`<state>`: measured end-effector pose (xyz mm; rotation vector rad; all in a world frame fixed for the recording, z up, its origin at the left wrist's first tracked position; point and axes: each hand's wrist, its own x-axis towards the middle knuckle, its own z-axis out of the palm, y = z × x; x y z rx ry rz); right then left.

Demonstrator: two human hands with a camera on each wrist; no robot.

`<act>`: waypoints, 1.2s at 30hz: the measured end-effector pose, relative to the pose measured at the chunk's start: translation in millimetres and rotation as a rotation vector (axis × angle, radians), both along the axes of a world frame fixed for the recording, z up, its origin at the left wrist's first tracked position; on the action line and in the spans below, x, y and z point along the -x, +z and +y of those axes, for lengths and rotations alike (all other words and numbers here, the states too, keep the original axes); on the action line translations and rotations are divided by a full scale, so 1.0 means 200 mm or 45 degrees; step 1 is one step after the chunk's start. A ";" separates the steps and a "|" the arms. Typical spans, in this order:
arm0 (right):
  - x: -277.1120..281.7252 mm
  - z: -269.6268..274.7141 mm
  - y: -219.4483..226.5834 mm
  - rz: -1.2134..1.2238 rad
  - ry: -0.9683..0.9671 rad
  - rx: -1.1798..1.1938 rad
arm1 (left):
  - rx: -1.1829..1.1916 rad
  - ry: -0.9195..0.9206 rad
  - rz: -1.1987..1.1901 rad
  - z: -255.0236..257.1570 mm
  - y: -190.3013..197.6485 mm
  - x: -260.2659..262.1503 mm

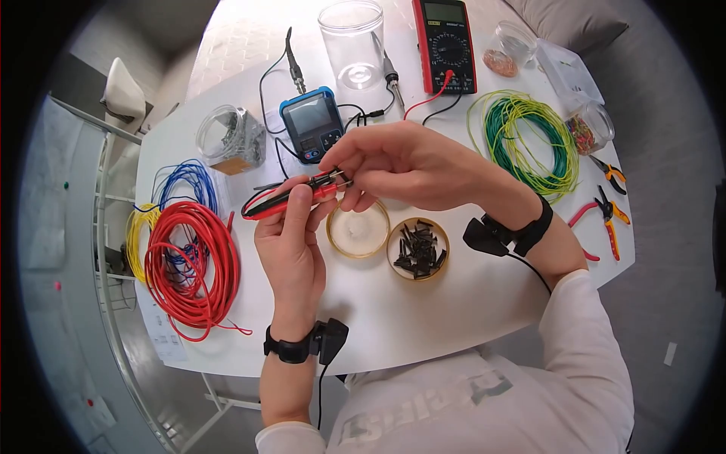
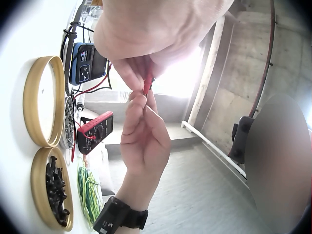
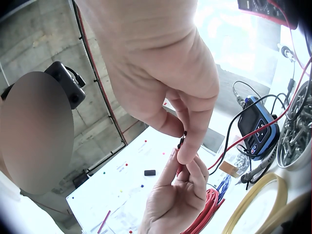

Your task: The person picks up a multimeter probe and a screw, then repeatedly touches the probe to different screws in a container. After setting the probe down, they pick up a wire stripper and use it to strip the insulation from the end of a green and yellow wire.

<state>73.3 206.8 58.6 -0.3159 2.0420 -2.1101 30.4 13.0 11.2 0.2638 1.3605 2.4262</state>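
Side by side in my left hand [image 1: 291, 250] are a red test probe [image 1: 274, 207] and a black test probe [image 1: 318, 180]; the hand grips both, its thumb lying along them. Their tip ends point toward my right hand [image 1: 416, 168]. Thumb and fingers of that hand pinch a small dark piece [image 3: 182, 141] right at the probe tips; I cannot tell what it is. The left wrist view shows both hands' fingertips meeting around the red probe [image 2: 147, 87]. Below the hands stand a round container of black screws [image 1: 420, 250] and a round container with a pale inside [image 1: 333, 227].
Behind the hands are a blue handheld device [image 1: 311, 121], a clear jar [image 1: 352, 38], a soldering iron [image 1: 391, 76] and a red multimeter [image 1: 446, 47]. Red wire coils [image 1: 193, 265] lie left, green wire coils [image 1: 529, 144] right. Pliers [image 1: 607, 223] lie near the right edge.
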 end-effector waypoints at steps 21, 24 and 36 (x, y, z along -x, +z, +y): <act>0.00 0.00 -0.01 0.037 -0.010 -0.048 | 0.078 0.056 0.061 -0.01 -0.02 0.02; 0.00 0.00 -0.01 0.047 -0.021 -0.089 | 0.098 0.077 0.051 0.00 -0.02 0.02; 0.01 0.00 -0.02 -0.001 -0.136 -0.204 | 0.057 0.161 0.013 -0.01 -0.01 0.05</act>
